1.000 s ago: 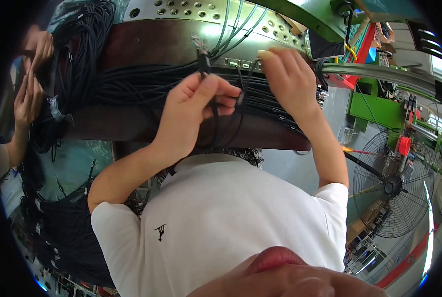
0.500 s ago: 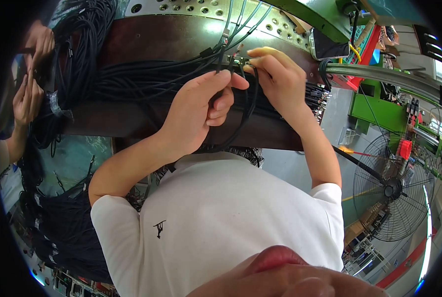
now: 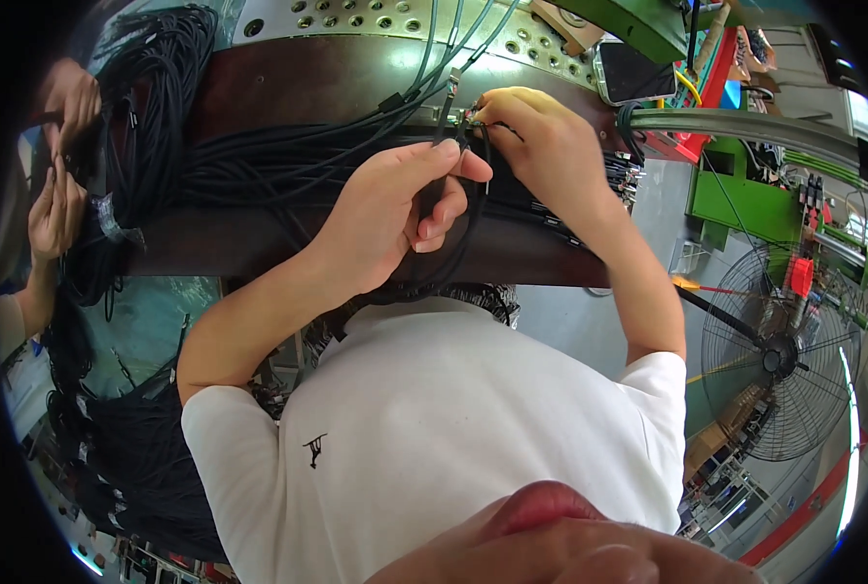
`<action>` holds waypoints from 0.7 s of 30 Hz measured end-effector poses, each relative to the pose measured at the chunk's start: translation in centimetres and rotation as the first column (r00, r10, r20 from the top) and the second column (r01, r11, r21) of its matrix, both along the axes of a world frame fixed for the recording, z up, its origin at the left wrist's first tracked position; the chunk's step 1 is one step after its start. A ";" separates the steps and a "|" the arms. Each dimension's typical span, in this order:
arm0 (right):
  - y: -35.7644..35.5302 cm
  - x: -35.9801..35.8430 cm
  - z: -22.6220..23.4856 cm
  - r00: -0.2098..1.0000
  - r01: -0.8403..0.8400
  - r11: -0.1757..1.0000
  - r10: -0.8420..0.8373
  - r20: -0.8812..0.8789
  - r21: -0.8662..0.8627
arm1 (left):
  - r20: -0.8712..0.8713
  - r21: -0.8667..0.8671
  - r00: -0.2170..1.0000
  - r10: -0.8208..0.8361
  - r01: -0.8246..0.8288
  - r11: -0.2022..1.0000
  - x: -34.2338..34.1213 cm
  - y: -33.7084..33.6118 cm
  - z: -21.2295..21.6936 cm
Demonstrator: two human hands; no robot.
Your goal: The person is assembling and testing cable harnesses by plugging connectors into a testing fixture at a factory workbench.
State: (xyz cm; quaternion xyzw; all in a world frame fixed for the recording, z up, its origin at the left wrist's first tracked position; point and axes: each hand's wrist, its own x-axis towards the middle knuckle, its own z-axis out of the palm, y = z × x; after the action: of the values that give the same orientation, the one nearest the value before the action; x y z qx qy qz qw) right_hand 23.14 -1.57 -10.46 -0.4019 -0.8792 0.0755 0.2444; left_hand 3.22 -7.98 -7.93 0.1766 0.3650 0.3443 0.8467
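My left hand (image 3: pixel 380 214) pinches a black cable (image 3: pixel 443 125) between thumb and forefinger, its other fingers curled below. A metal connector (image 3: pixel 454 82) tips that cable, pointing away from me. Close on the right, my right hand (image 3: pixel 549 146) has thumb and forefinger pressed together at a cable end with small coloured wires (image 3: pixel 470 115), beside a small metal fixture (image 3: pixel 446 115). Its fingertips partly hide what they grip. A thick bundle of black cables (image 3: pixel 230 161) lies along the dark brown bench (image 3: pixel 307 73) beneath my hands.
A perforated metal plate (image 3: pixel 356 18) runs along the far side, with a phone (image 3: pixel 636 74) at its right. More cables (image 3: pixel 157 68) hang at the left, near a co-worker's hands (image 3: pixel 56 209). A floor fan (image 3: pixel 775 355) and green machinery (image 3: pixel 736 200) stand right.
The connector-tipped cable in my left hand now stands clearer, slightly right of before. My right hand has shifted slightly left, its fingertips now closer together at the cable end.
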 end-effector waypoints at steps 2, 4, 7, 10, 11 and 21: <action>-0.2 0.6 1.8 0.998 -0.026 0.962 0.010 0.058 0.272 | -0.009 0.008 1.000 -0.019 0.020 1.000 0.0 0.6 0.4; -0.9 -0.2 3.2 0.990 -0.115 0.953 0.085 0.116 0.281 | 0.037 0.047 0.993 -0.112 0.110 0.993 0.2 0.7 0.7; -0.4 1.0 2.1 0.989 -0.139 0.939 0.113 0.098 0.316 | -0.180 0.205 0.944 -0.275 0.310 0.928 -0.5 1.2 1.5; -0.3 2.7 0.3 0.950 0.093 0.995 -0.098 -0.296 -0.031 | -0.501 0.561 0.863 0.070 0.262 0.786 -0.8 0.1 2.7; -0.5 2.4 0.0 0.932 0.039 0.995 -0.070 -0.356 -0.091 | -0.522 0.794 0.709 0.474 0.201 0.573 -0.8 -0.5 2.8; -0.8 2.5 -0.6 0.951 -0.022 0.937 -0.088 -0.297 -0.348 | -0.238 0.254 0.923 -0.304 0.361 0.897 0.7 1.0 2.3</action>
State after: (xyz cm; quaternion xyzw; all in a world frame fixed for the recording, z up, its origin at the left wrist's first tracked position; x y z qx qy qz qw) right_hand 25.66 -2.33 -11.02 -0.4370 -0.7961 0.2868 0.3051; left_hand 3.94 -6.93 -5.63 0.3923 0.3542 0.2256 0.8184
